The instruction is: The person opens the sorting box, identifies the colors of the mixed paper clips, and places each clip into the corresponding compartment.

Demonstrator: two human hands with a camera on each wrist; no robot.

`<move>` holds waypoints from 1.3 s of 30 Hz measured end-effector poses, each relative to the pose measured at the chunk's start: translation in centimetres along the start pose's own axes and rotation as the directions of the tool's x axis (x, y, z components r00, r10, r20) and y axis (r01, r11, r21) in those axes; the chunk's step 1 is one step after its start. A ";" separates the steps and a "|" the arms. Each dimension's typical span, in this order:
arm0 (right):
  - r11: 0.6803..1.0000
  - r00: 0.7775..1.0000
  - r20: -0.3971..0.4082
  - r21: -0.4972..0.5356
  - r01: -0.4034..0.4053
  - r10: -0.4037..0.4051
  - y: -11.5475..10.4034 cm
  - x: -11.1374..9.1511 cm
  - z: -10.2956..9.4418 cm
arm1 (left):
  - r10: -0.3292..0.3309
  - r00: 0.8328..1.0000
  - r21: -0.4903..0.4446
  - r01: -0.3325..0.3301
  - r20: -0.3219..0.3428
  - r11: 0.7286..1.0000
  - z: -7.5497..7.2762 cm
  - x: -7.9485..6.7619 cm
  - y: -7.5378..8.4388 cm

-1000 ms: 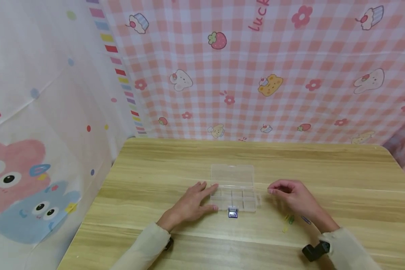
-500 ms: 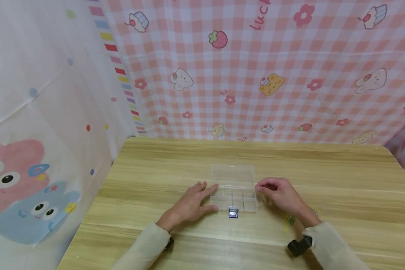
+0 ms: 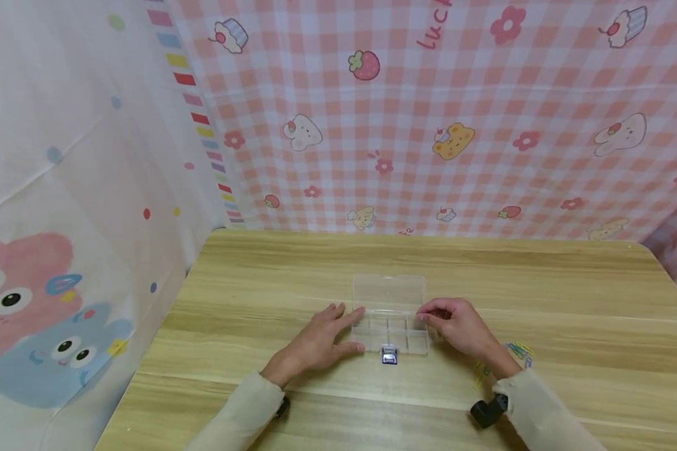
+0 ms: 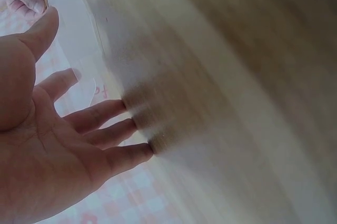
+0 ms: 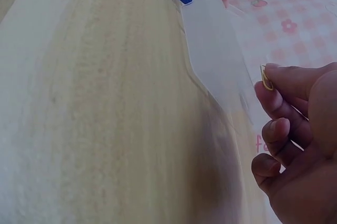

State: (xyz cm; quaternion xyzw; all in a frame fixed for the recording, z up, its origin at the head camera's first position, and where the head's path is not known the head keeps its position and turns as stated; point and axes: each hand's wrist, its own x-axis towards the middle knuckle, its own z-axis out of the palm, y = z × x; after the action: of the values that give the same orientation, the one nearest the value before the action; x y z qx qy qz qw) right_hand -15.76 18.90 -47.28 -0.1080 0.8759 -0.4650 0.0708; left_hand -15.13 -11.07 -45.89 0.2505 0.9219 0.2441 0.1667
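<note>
A clear plastic compartment box (image 3: 397, 342) stands on the table with its lid raised at the back and a blue latch (image 3: 390, 355) hanging at the front. Against its left side rests my left hand (image 3: 318, 341), fingers straight, the index finger and thumb at the box's edge. My right hand (image 3: 457, 326) is at the right side of the box, its fingertips over the back right compartment. In the right wrist view, thumb and index finger pinch a small yellow paper clip (image 5: 266, 78). The head view is too coarse to show that clip.
Several loose paper clips (image 3: 520, 348) in yellow, green and blue lie near my right wrist. Others, including a yellow clip (image 3: 477, 379), lie partly hidden by the forearm. Behind the wooden table (image 3: 282, 263) hangs a pink checked cloth (image 3: 316, 169).
My right hand has moved left from the table beside the box to above its right compartments, uncovering more loose clips. The left hand has stayed in place.
</note>
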 end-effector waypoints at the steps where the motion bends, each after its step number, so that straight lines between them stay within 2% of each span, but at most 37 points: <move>1: 1.000 1.000 0.001 -0.001 0.002 -0.002 0.0 0.0 0.0 | 0.000 1.000 0.000 0.000 0.000 1.000 0.0 0.0 0.0; 19: 0.999 0.999 -0.020 -0.008 -0.043 0.043 -0.3 0.1 0.2 | -0.001 1.000 0.011 0.001 0.007 1.000 0.0 0.0 0.0; 34: 0.999 0.999 -0.015 0.012 -0.044 0.044 -0.4 -0.3 -0.2 | -0.009 1.000 0.013 0.009 0.006 1.000 0.0 0.0 0.1; 39: 1.000 0.999 -0.037 0.009 -0.017 0.018 -0.4 -0.7 -0.7 | -0.015 1.000 0.002 0.015 0.008 1.000 -0.1 -0.1 0.1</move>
State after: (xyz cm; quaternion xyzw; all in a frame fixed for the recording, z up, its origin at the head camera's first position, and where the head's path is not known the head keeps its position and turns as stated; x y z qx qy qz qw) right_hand -15.20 19.42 -46.53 -0.0913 0.8758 -0.4702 0.0591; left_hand -15.01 -11.04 -45.74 0.2447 0.9233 0.2412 0.1718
